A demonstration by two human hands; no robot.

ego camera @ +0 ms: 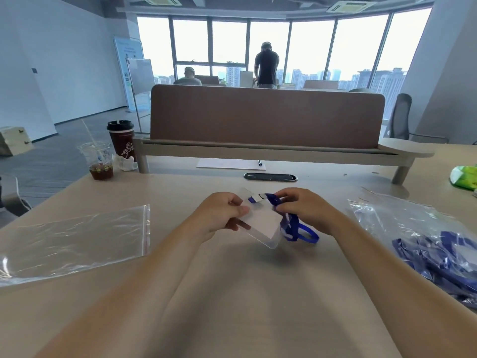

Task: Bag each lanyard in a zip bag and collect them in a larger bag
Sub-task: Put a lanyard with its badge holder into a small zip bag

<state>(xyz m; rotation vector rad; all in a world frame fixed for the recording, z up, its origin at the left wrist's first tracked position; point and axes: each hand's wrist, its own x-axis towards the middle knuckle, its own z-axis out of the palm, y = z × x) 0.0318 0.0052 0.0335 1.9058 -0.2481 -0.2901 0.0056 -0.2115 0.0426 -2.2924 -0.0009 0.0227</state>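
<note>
- The left hand [224,213] is in the middle of the frame. Its thumb and fingers pinch the left edge of a clear card holder [263,223] with a white card inside.
- The right hand [307,208] is just beside it. Its fingers curl round the blue lanyard [302,232] near the top of the card holder.
- The lanyard is held up over the desk [232,293]. Its blue loop hangs at the lower right of the card holder.
- At the left of the frame a big clear zip bag [77,241] lies flat on the desk. It has a red line along its mouth.
- At the right of the frame a crinkly clear bag [413,220] lies on the desk with more blue lanyards [444,257] in it.
- At the upper left stand a clear cup [99,161] with a dark drink and a dark cup with a lid [121,138]. A crumpled tissue [126,162] lies beside them.
- Above the hands a sheet of paper [227,164] with a pen [260,162] on it lies under a brown divider [265,115].
- A green packet [464,177] sits at the right edge.
</note>
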